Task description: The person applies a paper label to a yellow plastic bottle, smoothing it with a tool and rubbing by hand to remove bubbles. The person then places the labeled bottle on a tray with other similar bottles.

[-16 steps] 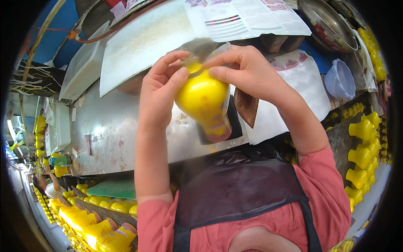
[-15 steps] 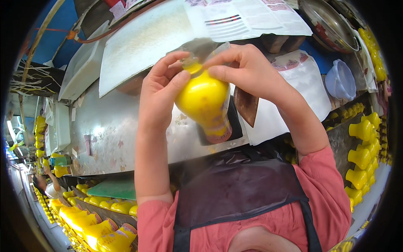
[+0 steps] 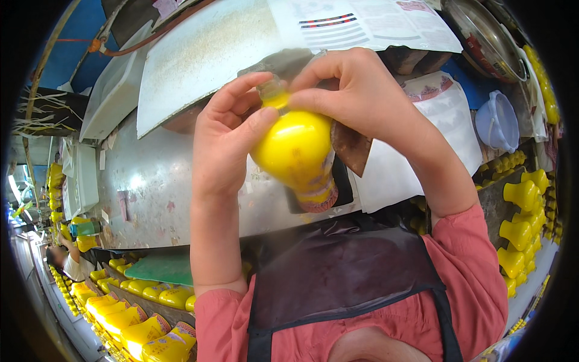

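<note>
A glossy yellow vase (image 3: 295, 145) lies between my hands over a dark pad (image 3: 344, 187). Its narrow neck points away from me, and its patterned foot is towards my body. A clear, wrinkled film strip (image 3: 271, 89) sits at the neck. My left hand (image 3: 232, 117) is closed at the neck's left side, thumb on the shoulder and index finger at the film. On the other side, my right hand (image 3: 353, 84) pinches at the neck, with clear film showing above its index finger. The exact grip between the fingertips is partly hidden.
A brown wedge-shaped piece (image 3: 351, 149) lies right of the vase. White sheets (image 3: 416, 145) and a light blue bucket (image 3: 497, 120) are farther right. A pale board (image 3: 205, 54) covers the far side of the metal table (image 3: 157, 199). Rows of yellow vases (image 3: 136, 326) flank me; a person (image 3: 72, 265) is far left.
My fingers shift slightly at the neck, and the clear film stands out more there. The vase stays between my hands; the whole view has moved a little.
</note>
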A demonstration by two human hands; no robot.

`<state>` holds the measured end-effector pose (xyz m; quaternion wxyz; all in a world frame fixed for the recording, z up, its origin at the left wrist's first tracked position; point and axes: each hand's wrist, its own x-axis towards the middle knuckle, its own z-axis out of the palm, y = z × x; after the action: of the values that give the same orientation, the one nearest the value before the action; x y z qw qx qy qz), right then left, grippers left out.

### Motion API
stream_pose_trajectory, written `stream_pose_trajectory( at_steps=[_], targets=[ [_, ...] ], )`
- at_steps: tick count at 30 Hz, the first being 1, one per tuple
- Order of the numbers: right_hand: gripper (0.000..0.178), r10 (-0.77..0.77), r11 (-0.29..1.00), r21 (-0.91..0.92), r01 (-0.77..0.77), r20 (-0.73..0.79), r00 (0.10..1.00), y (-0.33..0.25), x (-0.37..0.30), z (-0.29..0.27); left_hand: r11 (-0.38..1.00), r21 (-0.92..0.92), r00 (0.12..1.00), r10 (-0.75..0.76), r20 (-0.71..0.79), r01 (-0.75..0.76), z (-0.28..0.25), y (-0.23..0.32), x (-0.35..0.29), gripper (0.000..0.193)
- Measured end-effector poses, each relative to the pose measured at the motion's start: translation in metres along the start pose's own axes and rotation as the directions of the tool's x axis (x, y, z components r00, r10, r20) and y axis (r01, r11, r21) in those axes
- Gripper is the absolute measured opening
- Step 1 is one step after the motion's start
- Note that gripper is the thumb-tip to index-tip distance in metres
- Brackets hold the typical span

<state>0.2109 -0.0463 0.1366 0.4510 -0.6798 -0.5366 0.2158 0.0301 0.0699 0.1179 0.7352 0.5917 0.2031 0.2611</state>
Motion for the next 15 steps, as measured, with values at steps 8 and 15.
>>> stream_pose_trajectory(
  at_steps=[8,15],
  targets=[
    [0.015,-0.21,0.97,-0.153,0.191,-0.119,0.97,-0.008,-0.006,0.005,1.0,-0.016,1.0,-0.013,-0.022,0.013,0.0,-0.003,-0.001,0.045],
    [0.016,-0.161,0.977,-0.152,0.147,-0.082,0.984,-0.013,-0.004,0.003,1.0,-0.021,1.0,-0.004,-0.004,0.004,0.001,-0.002,-0.002,0.044]
  ],
)
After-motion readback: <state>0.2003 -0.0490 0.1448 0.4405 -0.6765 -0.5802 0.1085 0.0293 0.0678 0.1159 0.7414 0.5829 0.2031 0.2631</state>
